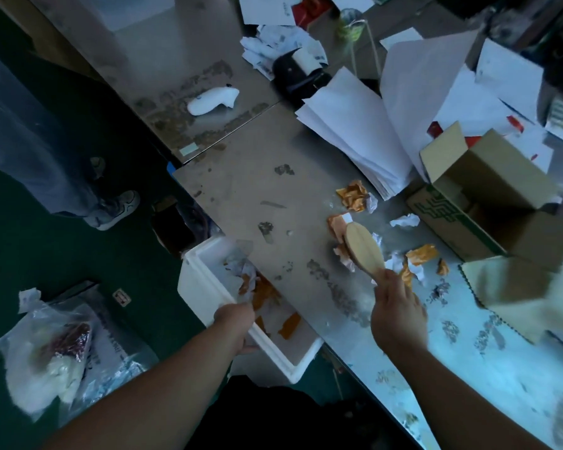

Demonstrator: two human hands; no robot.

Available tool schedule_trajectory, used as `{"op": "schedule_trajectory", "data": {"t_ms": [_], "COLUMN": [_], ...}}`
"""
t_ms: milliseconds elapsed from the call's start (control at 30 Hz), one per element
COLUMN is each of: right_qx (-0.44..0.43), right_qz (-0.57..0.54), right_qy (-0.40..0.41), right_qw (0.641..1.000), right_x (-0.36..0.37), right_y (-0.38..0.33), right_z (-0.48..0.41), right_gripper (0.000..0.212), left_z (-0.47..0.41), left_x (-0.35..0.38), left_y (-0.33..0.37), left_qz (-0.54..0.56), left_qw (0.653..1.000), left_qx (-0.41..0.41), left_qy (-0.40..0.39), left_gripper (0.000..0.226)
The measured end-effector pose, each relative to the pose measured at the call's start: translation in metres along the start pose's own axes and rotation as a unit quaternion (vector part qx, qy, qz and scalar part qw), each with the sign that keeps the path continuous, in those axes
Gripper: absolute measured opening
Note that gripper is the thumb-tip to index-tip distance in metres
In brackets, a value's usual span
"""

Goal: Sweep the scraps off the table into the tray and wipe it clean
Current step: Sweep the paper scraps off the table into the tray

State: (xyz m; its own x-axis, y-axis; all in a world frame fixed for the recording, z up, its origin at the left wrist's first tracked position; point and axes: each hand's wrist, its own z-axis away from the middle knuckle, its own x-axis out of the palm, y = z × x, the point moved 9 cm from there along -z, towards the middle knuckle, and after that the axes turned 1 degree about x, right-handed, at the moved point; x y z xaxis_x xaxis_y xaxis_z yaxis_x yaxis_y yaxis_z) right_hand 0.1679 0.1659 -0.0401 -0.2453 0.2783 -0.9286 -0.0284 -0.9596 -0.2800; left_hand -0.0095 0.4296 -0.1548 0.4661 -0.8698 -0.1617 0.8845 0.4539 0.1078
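The left hand (234,316) grips the near wall of a white foam tray (195,287), holding it below and tight against the edge of the worktop (241,196). I judge it is held there so that whatever is pushed over the edge drops straight in. Orange and white bits (264,295) already lie inside the tray.

To the right of the tray, the right hand (397,316) is closed around the handle of a wooden brush (363,248). The brush head is set down among the scraps, on their far side from the tray, which suits a stroke drawn towards it. More scraps (353,194), crumpled orange and white paper, lie scattered up and right of the tray, so the sweeping looks only partly done.

The metal surface between the brush and the tray is dull and carries grey stuck-on patches, which will need wiping. Beyond the tray to the right stand an open cardboard box (488,206) and a loose stack of white paper (355,131). Left of the tray is a dark green floor (62,254) with a plastic bag (52,345) on it.
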Motion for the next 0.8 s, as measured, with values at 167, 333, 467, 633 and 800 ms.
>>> {"op": "schedule_trajectory", "data": {"t_ms": [167, 333, 467, 633, 800], "right_qx": [0.012, -0.041, -0.072, 0.053, 0.061], "right_qz": [0.025, 0.025, 0.026, -0.037, 0.008], "right_qy": [-0.023, -0.077, -0.083, -0.015, -0.064], "right_qw": [0.999, 0.996, 0.994, 0.998, 0.996], "right_x": [0.014, 0.040, 0.048, 0.033, 0.045], "right_y": [0.023, 0.009, -0.002, 0.016, 0.022], "right_z": [0.027, 0.057, 0.072, 0.074, 0.092], "right_gripper": [0.031, 0.034, 0.039, 0.034, 0.039], "left_z": [-0.002, -0.004, -0.001, 0.000, 0.002], "left_x": [0.007, 0.011, 0.012, 0.014, 0.014], "left_y": [-0.009, -0.013, -0.014, -0.012, -0.013], "left_qz": [-0.002, -0.042, -0.067, -0.064, -0.063], "left_qw": [1.000, 0.999, 0.997, 0.998, 0.998], "left_qx": [-0.006, -0.015, -0.023, -0.017, -0.023], "left_qy": [-0.001, 0.003, -0.001, -0.012, -0.019], "left_gripper": [0.042, 0.036, 0.035, 0.040, 0.033]}}
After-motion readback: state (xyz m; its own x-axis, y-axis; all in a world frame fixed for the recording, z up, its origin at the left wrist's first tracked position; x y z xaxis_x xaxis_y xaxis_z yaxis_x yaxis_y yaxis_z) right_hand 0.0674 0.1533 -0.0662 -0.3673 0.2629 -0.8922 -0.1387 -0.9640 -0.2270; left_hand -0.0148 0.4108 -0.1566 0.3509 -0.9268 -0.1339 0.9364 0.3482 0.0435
